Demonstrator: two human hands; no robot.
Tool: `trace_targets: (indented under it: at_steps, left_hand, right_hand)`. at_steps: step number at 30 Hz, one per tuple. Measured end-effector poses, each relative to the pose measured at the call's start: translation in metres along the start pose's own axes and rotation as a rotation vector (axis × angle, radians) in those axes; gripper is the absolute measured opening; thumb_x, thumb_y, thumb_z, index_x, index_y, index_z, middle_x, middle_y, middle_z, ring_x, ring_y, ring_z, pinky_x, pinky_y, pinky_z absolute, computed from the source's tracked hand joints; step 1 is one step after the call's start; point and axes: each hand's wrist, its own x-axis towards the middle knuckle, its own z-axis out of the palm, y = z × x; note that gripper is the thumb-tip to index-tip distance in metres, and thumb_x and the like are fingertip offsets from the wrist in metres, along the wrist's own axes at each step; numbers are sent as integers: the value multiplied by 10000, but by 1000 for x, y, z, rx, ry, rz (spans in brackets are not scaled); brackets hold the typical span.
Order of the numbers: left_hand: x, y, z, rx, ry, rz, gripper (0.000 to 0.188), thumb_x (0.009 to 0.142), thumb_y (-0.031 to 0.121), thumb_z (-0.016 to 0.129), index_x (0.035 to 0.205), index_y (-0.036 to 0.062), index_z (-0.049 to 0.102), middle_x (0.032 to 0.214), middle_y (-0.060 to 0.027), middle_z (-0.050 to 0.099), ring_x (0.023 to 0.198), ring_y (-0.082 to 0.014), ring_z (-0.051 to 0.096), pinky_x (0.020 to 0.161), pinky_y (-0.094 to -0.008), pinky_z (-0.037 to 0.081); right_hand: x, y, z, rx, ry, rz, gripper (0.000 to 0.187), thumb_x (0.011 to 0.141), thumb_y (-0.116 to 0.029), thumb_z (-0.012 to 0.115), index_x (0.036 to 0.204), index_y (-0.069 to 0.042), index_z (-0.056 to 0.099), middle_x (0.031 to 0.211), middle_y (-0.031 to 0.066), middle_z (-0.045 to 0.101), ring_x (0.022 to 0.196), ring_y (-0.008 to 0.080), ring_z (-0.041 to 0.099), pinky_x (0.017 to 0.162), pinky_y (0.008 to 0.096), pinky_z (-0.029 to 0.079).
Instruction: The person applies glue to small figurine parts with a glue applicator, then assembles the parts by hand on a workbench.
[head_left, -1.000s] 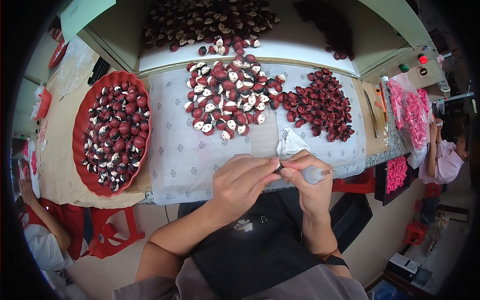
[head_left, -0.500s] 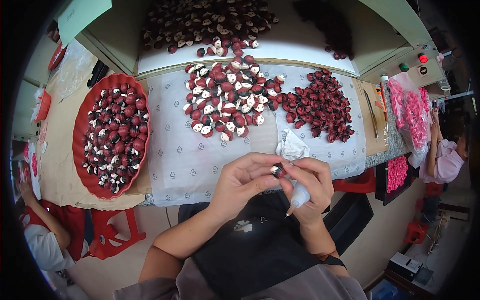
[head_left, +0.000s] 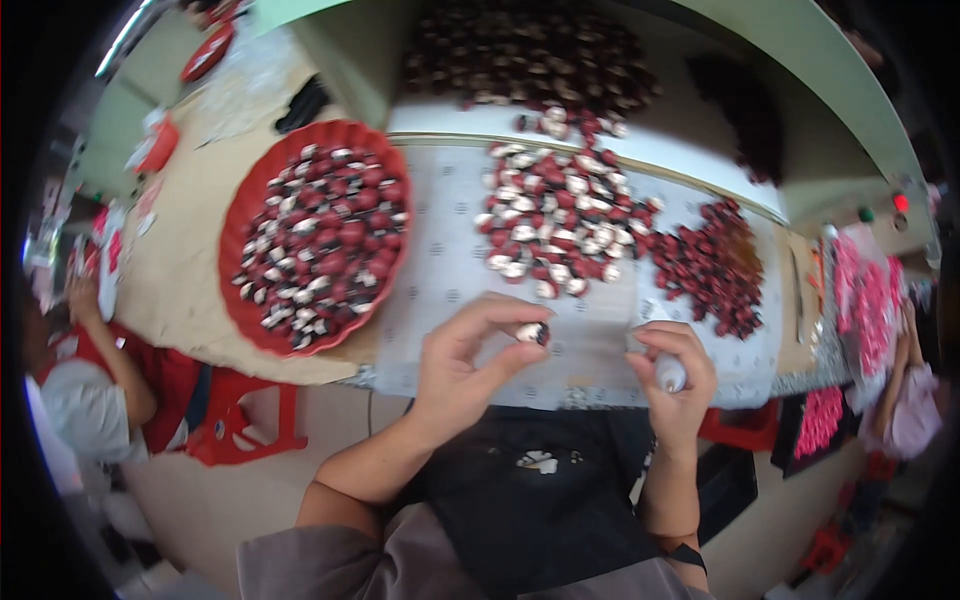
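Observation:
Between thumb and fingers, my left hand [head_left: 465, 365] pinches a small round head [head_left: 533, 333] in white, dark red and black. My right hand [head_left: 680, 375] is apart from it, closed round a small white squeeze bottle [head_left: 669, 373]; the bottle's tip is blurred. Beyond my hands, on pale patterned paper, lies a pile of similar white, red and black heads [head_left: 555, 215]. A heap of dark red petal-like pieces [head_left: 712, 262] lies to its right. At the left, a scalloped red tray [head_left: 243, 205] is full of more such pieces.
Behind the paper stands a pale green booth [head_left: 350, 60] with many more pieces inside. A folded white cloth lies near my right hand. Pink pieces [head_left: 865, 300] fill a bag at the right. People work at both sides, by red stools [head_left: 250, 425].
My hands have moved apart, the left keeping the small head and the right keeping the bottle, which has turned. My view has swung left, so the table appears shifted right.

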Motion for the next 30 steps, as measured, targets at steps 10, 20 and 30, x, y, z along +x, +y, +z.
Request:
trace_targets:
  at_steps: [10,20,30]
  left_hand:
    - [-11,53,-131,1154,644,478,219,698,-29,577,916,-7,563,916,-97,568,861,-211,529,747,-284,408]
    - [2,9,-9,58,-19,-11,283,747,20,546,1024,-8,497,1022,-102,522,873,-159,532,757,-250,416]
    - [20,-37,43,-884,-241,-597,296,809,68,490,1095,2,454,1020,-122,533,882,-161,550,779,-252,445]
  right_hand:
    - [31,10,49,-339,-6,-80,301,549,73,614,832,-11,554,872,120,564,816,277,548,706,321,431]
    - [15,-10,38,-156,117,-93,279,606,23,665,855,-9,543,851,107,574,670,139,535,588,243,427]
    - [-22,-6,7,117,226,-50,404,609,67,592,958,0,399,987,148,418,768,181,476,680,252,405]
